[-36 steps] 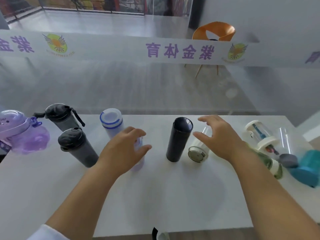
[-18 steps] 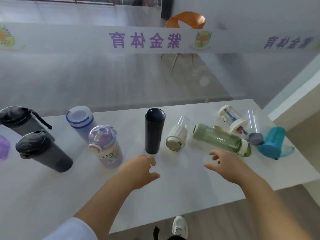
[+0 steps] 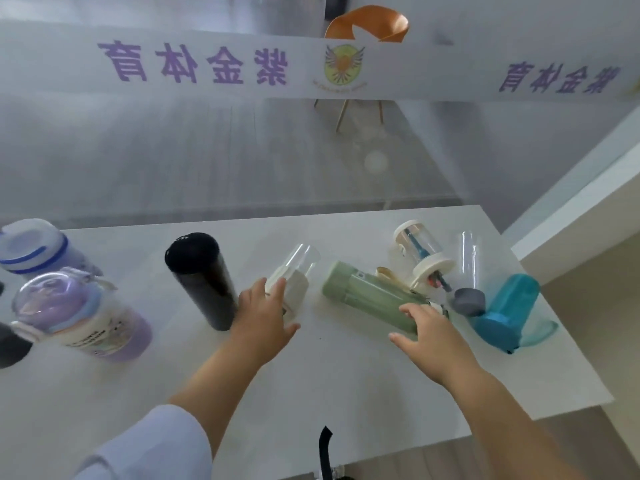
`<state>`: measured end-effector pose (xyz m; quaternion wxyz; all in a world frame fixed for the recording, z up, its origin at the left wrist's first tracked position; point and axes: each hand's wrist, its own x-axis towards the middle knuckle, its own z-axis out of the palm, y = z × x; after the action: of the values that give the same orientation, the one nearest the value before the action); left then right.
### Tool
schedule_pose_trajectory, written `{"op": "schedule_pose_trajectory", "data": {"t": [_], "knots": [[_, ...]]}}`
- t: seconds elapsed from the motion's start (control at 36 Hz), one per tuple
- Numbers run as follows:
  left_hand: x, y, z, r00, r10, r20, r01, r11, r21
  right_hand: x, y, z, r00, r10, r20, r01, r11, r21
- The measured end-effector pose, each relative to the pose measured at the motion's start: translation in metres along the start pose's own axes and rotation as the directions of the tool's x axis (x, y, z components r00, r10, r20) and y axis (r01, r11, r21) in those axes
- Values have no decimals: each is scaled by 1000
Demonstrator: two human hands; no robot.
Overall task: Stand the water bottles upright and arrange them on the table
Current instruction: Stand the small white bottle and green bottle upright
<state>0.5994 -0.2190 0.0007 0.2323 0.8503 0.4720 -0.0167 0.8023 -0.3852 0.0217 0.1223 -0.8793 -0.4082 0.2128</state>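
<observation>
On the white table [image 3: 346, 382], a black flask [image 3: 199, 278], a lilac bottle [image 3: 79, 320] and a blue-rimmed bottle [image 3: 33, 249] stand upright at the left. A clear bottle with a white cap [image 3: 298, 271] lies on its side; my left hand [image 3: 265, 320] rests on its cap end, fingers spread. A green bottle [image 3: 367, 296] lies flat; my right hand [image 3: 429, 336] touches its near end, fingers apart. A clear bottle with white ends [image 3: 420, 252], a clear grey-capped bottle [image 3: 467, 271] and a teal bottle [image 3: 505, 311] lie at the right.
A dark bottle [image 3: 10, 344] is cut off at the left edge. A glass wall with purple lettering runs behind the table, with an orange chair [image 3: 367, 24] beyond it. The table's right edge drops off near the teal bottle.
The view swung right. Both hands moved forward: the left from the table's middle onto the white-capped clear bottle, the right onto the near end of the green bottle.
</observation>
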Motion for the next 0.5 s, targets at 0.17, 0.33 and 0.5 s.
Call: {"op": "schedule_pose_trajectory", "data": {"t": [0.17,0.33,0.5], "knots": [[21,15,24,970,-245,-11,244,968,-58,24,34,-4,999,-18,-36,14,994,-106],[27,17,38,925,-372,-75,359,923,-139,40,57,1,1000,21,24,-16,979,-202],[21,23,42,918,-379,-114,345,907,-240,48,71,6,991,23,130,6,976,-220]]}}
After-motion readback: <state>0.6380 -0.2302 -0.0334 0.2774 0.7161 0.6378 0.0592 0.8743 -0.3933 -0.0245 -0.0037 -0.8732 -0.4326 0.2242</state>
